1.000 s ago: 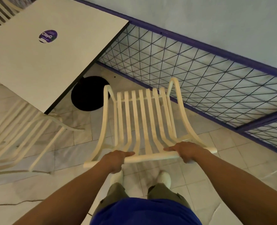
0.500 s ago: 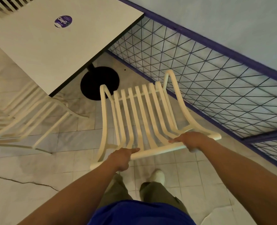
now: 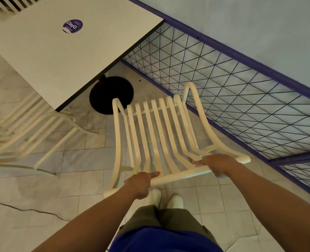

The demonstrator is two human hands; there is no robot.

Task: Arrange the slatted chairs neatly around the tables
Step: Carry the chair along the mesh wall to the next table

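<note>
A cream slatted chair point(image 3: 156, 135) stands in front of me, its seat facing the white square table point(image 3: 63, 57). My left hand point(image 3: 141, 182) grips the left part of the chair's top rail. My right hand point(image 3: 217, 163) grips the right part of the same rail. The chair's front edge sits near the table's black round base point(image 3: 112, 93), just off the table's near corner. A second cream slatted chair point(image 3: 23, 135) is tucked under the table's left side.
A purple-framed wire mesh fence point(image 3: 232, 91) runs along the right, close to the held chair. More cream slats point(image 3: 10, 4) show at the top left behind the table. A crack point(image 3: 23, 209) crosses the tiled floor at lower left. My feet stand just behind the chair.
The chair has moved forward toward the table base and fence, and I have stepped after it. Both hands keep their hold on the top rail.
</note>
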